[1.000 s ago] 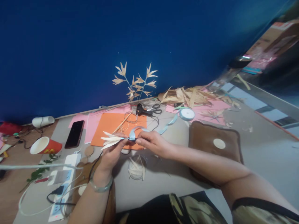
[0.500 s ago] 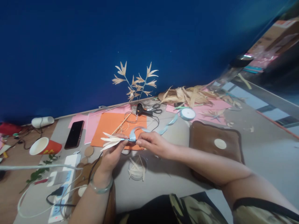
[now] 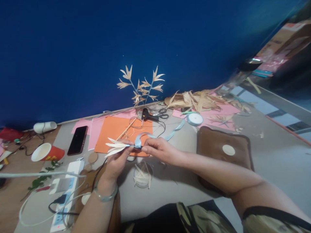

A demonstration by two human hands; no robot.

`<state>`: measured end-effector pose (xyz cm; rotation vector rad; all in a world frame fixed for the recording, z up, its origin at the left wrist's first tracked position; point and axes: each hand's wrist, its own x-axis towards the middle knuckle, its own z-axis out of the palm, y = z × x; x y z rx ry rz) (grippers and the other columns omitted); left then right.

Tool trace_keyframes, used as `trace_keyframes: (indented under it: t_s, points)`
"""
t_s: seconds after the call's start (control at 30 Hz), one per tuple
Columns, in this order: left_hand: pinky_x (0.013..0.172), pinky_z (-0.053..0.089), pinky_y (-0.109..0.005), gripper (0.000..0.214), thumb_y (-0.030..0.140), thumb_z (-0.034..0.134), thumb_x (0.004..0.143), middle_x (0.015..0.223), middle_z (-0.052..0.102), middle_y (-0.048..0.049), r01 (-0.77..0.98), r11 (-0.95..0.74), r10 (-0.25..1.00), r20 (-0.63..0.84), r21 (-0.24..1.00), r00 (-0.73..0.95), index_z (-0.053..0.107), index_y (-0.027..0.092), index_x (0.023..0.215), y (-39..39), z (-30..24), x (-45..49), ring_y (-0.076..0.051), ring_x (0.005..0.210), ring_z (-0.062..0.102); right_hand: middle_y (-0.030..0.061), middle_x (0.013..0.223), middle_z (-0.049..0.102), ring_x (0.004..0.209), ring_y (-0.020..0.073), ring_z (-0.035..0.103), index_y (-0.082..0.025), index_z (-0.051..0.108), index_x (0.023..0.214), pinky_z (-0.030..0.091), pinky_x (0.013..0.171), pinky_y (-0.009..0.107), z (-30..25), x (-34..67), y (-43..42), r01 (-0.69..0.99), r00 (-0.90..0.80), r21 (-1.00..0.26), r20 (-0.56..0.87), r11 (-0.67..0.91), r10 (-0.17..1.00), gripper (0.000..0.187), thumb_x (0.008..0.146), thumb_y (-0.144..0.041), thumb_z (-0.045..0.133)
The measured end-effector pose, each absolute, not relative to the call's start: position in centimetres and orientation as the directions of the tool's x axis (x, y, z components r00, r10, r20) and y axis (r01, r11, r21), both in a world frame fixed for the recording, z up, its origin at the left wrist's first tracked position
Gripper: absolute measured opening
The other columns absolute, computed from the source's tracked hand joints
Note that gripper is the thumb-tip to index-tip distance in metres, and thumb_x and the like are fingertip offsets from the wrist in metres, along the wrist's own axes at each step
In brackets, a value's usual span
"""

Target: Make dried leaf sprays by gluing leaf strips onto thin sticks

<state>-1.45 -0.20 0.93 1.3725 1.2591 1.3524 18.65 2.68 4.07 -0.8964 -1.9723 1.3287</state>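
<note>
Both hands are meeting above the grey table (image 3: pixel 170 191). The left hand (image 3: pixel 118 160) is pinching the base of the leaf cluster (image 3: pixel 115 146), flat pale pointed strips fanning leftward. The right hand (image 3: pixel 159 150) is pressing thumb and fingertips together on the ribbon (image 3: pixel 145 137), glossy light blue, just at that base. The ribbon is looping back to the spool (image 3: pixel 194 118). Yellow print is showing on the red cup (image 3: pixel 47 152), too small to read. An orange sheet (image 3: pixel 116 129) is lying under the hands, with a dark phone (image 3: pixel 77 139) just left of it. A brown cushion (image 3: pixel 223 149) is sitting to the right, with bare tabletop beyond it.
</note>
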Motion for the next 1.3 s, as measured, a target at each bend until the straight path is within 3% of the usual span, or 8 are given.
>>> trace_keyframes:
  t_s: [0.47,0.87,1.07,1.3]
  points:
    - [0.078,0.057,-0.029,0.010,0.031,0.071,0.076,0.081,0.071,-0.0020,0.187,-0.227,0.964,0.247,0.956,-0.097,0.069,0.021,0.077,-0.24,1.61,-1.24,-0.018,0.079,0.070,-0.0039,0.060,0.042,0.057,0.0085,0.039,-0.016,0.050,0.067,0.032,0.054,0.020,4.32,18.73,2.55,0.237,-0.597,-0.910,0.140,0.340,0.790,0.039,0.091,-0.046,0.047]
    - [0.073,0.058,-0.027,0.009,0.027,0.070,0.077,0.080,0.070,-0.0011,0.087,-0.275,0.957,0.282,0.957,-0.074,0.067,0.019,0.080,-0.22,1.65,-1.12,-0.017,0.076,0.070,-0.0050,0.058,0.037,0.056,0.0078,0.036,-0.016,0.047,0.061,0.030,0.053,0.020,4.15,18.58,2.78,0.169,-0.601,-0.945,0.126,0.279,0.790,0.042,0.090,-0.046,0.051]
    - [0.071,0.058,-0.026,0.008,0.026,0.070,0.077,0.080,0.070,-0.0014,0.131,-0.278,0.956,0.288,0.952,-0.063,0.068,0.019,0.077,-0.20,1.74,-1.22,-0.016,0.075,0.070,-0.0053,0.057,0.034,0.056,0.0079,0.035,-0.016,0.046,0.060,0.029,0.053,0.020,4.09,18.50,2.69,0.171,-0.582,-0.942,0.139,0.288,0.801,0.042,0.089,-0.046,0.051]
    - [0.073,0.057,-0.028,0.009,0.025,0.068,0.079,0.080,0.071,-0.0023,0.112,-0.248,0.967,0.253,0.962,-0.037,0.068,0.017,0.082,-0.05,1.48,-1.28,-0.017,0.075,0.070,-0.0046,0.058,0.040,0.056,0.0076,0.037,-0.015,0.049,0.063,0.030,0.053,0.020,3.79,18.57,2.83,0.166,-0.574,-0.925,0.191,0.341,0.797,0.040,0.090,-0.044,0.051]
